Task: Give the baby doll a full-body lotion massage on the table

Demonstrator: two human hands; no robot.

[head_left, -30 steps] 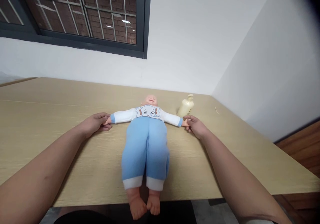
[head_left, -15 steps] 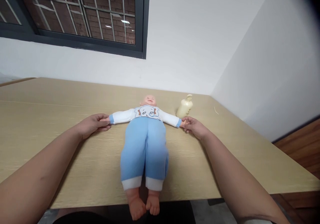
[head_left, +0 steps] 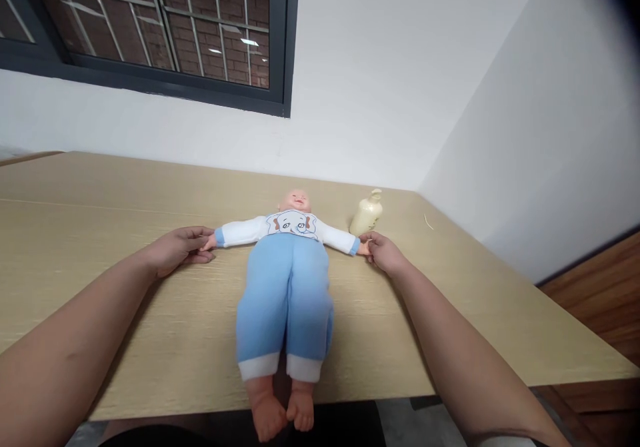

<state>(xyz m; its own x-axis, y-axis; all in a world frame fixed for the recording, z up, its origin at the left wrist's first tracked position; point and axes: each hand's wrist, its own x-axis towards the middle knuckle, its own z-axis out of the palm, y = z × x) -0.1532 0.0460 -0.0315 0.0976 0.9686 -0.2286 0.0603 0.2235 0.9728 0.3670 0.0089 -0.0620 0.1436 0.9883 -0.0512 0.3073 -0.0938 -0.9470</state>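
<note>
A baby doll [head_left: 287, 294] in blue trousers and a white top with an elephant print lies on its back, head away from me, feet over the table's front edge. Its arms are stretched out to both sides. My left hand [head_left: 183, 247] is closed round the doll's hand on the left, fingers and thumb pinching it. On the other side, my right hand [head_left: 383, 250] grips the doll's other hand. Just behind my right hand stands a cream pump bottle [head_left: 367, 214].
The doll rests on a light wooden table [head_left: 125, 340]. White walls [head_left: 360, 100] meet behind its far right corner, and a barred window [head_left: 200, 34] is at the upper left. A thin pale strip [head_left: 429, 221] lies right of the bottle. Brown wood panelling [head_left: 600, 300] stands at the right.
The whole view has shifted slightly, so the doll and bottle appear a little further left. Both hands keep hold of the doll's hands, with its arms still spread.
</note>
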